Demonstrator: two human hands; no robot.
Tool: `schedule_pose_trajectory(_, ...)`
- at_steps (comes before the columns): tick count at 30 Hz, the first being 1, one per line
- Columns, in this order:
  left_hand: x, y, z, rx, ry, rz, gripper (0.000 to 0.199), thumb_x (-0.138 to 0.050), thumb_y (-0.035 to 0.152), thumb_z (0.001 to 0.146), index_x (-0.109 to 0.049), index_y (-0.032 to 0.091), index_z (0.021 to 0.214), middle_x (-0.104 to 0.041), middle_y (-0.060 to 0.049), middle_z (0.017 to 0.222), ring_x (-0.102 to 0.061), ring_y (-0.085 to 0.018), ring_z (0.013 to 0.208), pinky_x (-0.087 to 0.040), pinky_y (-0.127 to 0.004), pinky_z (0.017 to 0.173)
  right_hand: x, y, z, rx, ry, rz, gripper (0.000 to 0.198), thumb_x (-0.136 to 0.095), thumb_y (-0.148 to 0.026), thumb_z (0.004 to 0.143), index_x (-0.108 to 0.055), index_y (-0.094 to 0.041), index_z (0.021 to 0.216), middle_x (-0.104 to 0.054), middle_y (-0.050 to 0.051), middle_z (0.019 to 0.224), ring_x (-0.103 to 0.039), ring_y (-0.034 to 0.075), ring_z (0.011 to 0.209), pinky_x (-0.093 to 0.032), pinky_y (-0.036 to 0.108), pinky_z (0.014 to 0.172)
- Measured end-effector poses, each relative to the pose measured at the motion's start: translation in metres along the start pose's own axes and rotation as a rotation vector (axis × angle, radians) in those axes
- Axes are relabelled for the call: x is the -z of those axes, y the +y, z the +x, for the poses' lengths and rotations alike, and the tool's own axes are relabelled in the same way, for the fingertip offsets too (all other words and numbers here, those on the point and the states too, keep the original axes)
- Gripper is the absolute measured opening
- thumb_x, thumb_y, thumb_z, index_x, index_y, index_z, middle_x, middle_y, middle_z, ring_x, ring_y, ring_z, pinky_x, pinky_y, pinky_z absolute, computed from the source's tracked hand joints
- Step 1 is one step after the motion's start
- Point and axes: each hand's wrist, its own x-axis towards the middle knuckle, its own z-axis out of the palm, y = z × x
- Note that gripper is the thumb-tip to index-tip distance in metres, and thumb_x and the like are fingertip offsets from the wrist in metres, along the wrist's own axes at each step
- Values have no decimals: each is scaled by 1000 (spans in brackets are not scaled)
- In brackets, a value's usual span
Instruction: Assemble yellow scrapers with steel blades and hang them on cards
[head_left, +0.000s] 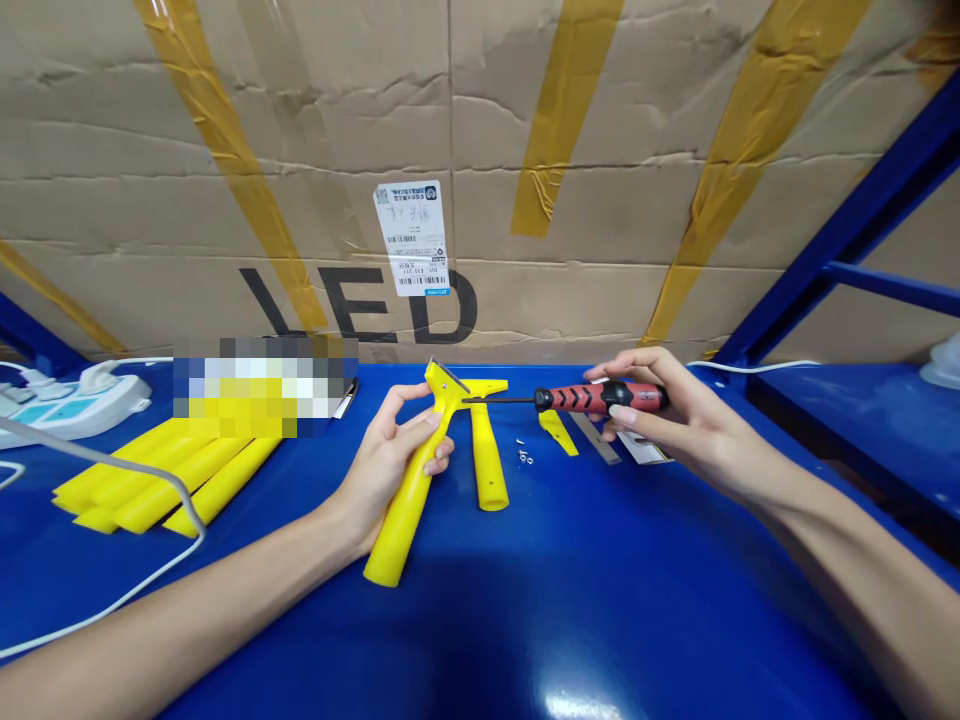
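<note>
- Yellow scraper (403, 515), one: left hand (386, 450), fingers clamped on it
- One screwdriver (592, 399): right hand (682, 415), fingers clamped on it
- One other scraper (489, 455)
- Screws (523, 457), count unclear

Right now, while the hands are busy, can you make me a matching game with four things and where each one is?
Things:
1. Screwdriver
2. Yellow scraper
3. Small screws
4. White label

Places:
A. Lying loose in a little group on the blue surface
B. Stuck on the cardboard, partly over the big black letters
C. Held in the right hand
D. Held in the left hand

Right pairs: 1-C, 2-D, 3-A, 4-B
</note>
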Motion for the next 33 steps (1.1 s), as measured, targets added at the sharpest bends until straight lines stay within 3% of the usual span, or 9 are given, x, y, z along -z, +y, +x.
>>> schedule_pose_trajectory(6, 2, -1, 0, -18, -23, 10, 32, -68, 18, 88, -48, 25, 111, -56, 3, 68, -51, -8, 56, -37, -16, 50, -5, 1, 2, -72, 134, -92, 37, -53, -62, 95, -52, -24, 97, -54, -5, 57, -48, 11, 41, -34, 23, 40)
schedule_pose_trajectory(11, 1, 1, 0, -5, -17, 17, 30, -67, 16, 88, -47, 24, 110, -56, 3, 67, -50, -8, 54, -38, -16, 50, 1, 0, 0, -27, 47, -38, 44, -71, -57, 84, -54, -27, 112, -68, 2, 82, -64, 18, 66, -43, 25, 48)
schedule_pose_trajectory(17, 2, 0, -1, -35, -34, 23, 30, -66, 17, 88, -47, 24, 109, -57, 3, 68, -51, -8, 56, -38, -16, 51, -4, 5, 2, -67, 110, -135, 35, -50, -60, 97, -52, -25, 97, -52, -5, 54, -46, 11, 44, -36, 24, 44)
schedule_pose_trajectory(20, 2, 1, 0, -35, -30, 27, 29, -66, 17, 88, -47, 24, 109, -58, 2, 71, -51, -8, 56, -38, -16, 50, -2, 7, 1, -78, 108, -109, 35, -54, -61, 95, -53, -26, 100, -58, -3, 64, -55, 14, 52, -41, 25, 47)
schedule_pose_trajectory(23, 2, 2, 1, -23, -6, 22, 30, -67, 17, 88, -47, 24, 109, -57, 3, 70, -50, -7, 54, -37, -16, 50, 1, 5, 0, -18, 20, -53, 38, -69, -52, 88, -53, -28, 112, -64, 0, 81, -61, 17, 66, -45, 26, 53)
schedule_pose_trajectory(30, 4, 2, 1, -44, -12, 21, 34, -68, 16, 86, -47, 24, 111, -59, 2, 73, -52, -8, 56, -39, -17, 51, -12, 0, 1, 5, 71, -137, 30, -53, -53, 98, -50, -24, 104, -49, -6, 58, -42, 10, 47, -35, 24, 45)
schedule_pose_trajectory(33, 5, 3, 1, -45, -26, 30, 31, -68, 16, 87, -47, 24, 110, -59, 2, 73, -52, -8, 55, -40, -17, 51, -11, 0, 1, -18, 49, -125, 30, -48, -53, 101, -49, -23, 100, -52, -6, 58, -45, 11, 48, -36, 24, 46)
